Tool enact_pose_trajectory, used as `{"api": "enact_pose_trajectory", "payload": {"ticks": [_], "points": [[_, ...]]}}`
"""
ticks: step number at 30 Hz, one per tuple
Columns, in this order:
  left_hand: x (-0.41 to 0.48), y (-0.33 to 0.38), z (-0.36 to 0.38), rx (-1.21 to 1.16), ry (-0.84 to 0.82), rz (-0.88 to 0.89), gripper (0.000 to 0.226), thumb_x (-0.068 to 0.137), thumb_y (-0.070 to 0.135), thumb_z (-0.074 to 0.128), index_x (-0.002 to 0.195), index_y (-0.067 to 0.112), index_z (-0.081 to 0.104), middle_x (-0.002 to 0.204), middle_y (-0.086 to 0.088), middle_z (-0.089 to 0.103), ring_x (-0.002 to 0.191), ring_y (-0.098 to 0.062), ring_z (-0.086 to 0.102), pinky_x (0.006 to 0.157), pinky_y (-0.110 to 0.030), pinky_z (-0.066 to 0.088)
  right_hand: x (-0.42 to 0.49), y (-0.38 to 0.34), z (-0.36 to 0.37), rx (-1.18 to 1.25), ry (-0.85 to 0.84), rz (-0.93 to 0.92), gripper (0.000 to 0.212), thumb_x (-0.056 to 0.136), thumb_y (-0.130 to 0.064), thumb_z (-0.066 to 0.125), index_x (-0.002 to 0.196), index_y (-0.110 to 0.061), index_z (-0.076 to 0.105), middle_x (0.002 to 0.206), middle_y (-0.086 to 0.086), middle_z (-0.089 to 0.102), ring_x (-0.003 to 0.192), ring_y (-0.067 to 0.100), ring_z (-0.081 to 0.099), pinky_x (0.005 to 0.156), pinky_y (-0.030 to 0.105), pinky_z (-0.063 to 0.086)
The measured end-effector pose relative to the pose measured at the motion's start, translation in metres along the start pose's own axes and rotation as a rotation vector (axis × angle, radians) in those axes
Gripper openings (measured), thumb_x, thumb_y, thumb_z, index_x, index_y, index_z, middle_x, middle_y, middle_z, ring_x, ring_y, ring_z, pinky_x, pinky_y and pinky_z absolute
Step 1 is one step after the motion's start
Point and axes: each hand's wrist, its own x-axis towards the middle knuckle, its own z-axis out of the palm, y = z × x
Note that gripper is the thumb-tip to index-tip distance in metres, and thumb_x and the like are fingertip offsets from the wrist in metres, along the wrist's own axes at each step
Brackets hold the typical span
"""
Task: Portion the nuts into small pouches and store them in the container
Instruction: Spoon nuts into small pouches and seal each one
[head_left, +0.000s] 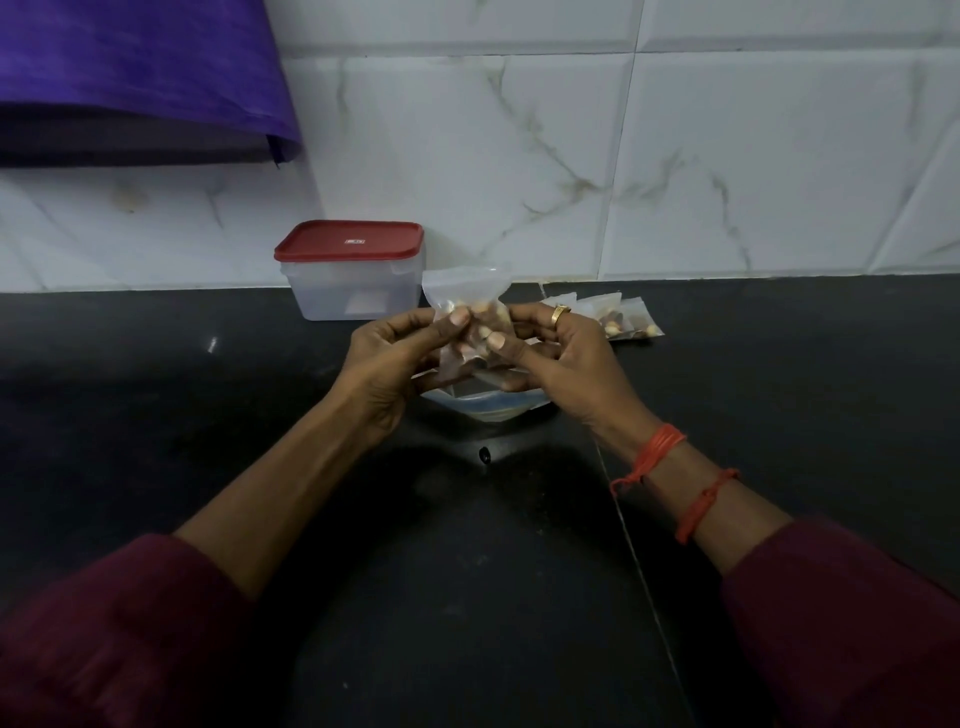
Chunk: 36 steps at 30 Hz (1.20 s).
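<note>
Both hands hold up a small clear pouch (467, 293) with nuts in its lower part, above the dark counter. My left hand (395, 358) pinches its left side with thumb and fingers. My right hand (561, 358), wearing a gold ring, pinches the right side. Under the hands lies a clear bluish dish or lid (488, 405), mostly hidden. A clear plastic container (353, 291) with a red lid (349, 240) stands shut at the wall, behind and left of the hands. Filled pouches (623, 319) lie on the counter to the right of my right hand.
A white marble-pattern tiled wall (675, 156) backs the black counter (208, 441). A purple sheet (135, 78) hangs at the upper left. A small dark object (484, 455) lies on the counter in front of the dish. A seam (639, 561) runs along the counter on the right.
</note>
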Motion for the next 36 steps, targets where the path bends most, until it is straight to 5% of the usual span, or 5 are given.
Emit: {"api": "enact_pose_trajectory", "payload": {"ticks": [11, 17, 21, 30, 36], "points": [[0.005, 0.008, -0.011, -0.067, 0.213, 0.081, 0.022, 0.086, 0.030, 0.071, 0.104, 0.016, 0.071, 0.105, -0.005, 0.076, 0.095, -0.022, 0.073, 0.075, -0.033, 0.063, 0.004, 0.001, -0.007, 0.074, 0.098, 0.023, 0.036, 0.086, -0.008, 0.076, 0.121, -0.009, 0.067, 0.109, 0.010, 0.074, 0.093, 0.022, 0.075, 0.072, 0.033, 0.063], [0.011, 0.004, -0.024, 0.440, 0.309, 0.320, 0.005, 0.088, 0.020, 0.072, 0.092, 0.021, 0.071, 0.096, -0.001, 0.074, 0.091, -0.011, 0.070, 0.081, -0.025, 0.058, 0.017, -0.005, -0.031, 0.078, 0.402, 0.032, 0.030, 0.089, -0.016, 0.075, 0.118, -0.011, 0.069, 0.104, 0.010, 0.076, 0.092, 0.026, 0.075, 0.072, 0.038, 0.063], [0.012, 0.001, -0.026, 0.599, 0.282, 0.353, 0.009, 0.086, 0.018, 0.074, 0.095, 0.020, 0.072, 0.099, 0.002, 0.072, 0.094, -0.010, 0.069, 0.086, -0.023, 0.056, 0.025, -0.008, -0.055, 0.044, 0.525, 0.027, 0.022, 0.089, -0.033, 0.076, 0.109, -0.024, 0.072, 0.096, 0.004, 0.077, 0.082, 0.014, 0.076, 0.059, 0.024, 0.057], [0.015, -0.003, -0.033, 0.648, 0.279, 0.353, 0.014, 0.086, 0.018, 0.074, 0.100, 0.016, 0.072, 0.099, 0.003, 0.072, 0.095, -0.009, 0.068, 0.089, -0.029, 0.057, 0.054, 0.019, -0.061, -0.141, 0.478, 0.193, 0.035, 0.084, -0.019, 0.081, 0.114, -0.004, 0.069, 0.099, 0.015, 0.075, 0.084, 0.025, 0.075, 0.068, 0.041, 0.063], [0.017, -0.004, -0.035, 0.665, 0.258, 0.338, 0.017, 0.086, 0.019, 0.073, 0.103, 0.015, 0.072, 0.102, 0.002, 0.071, 0.097, -0.010, 0.068, 0.091, -0.034, 0.057, 0.079, 0.031, -0.056, -0.381, 0.461, 0.303, 0.028, 0.080, -0.023, 0.084, 0.103, -0.011, 0.072, 0.091, 0.010, 0.077, 0.078, 0.023, 0.075, 0.073, 0.040, 0.063]]}}
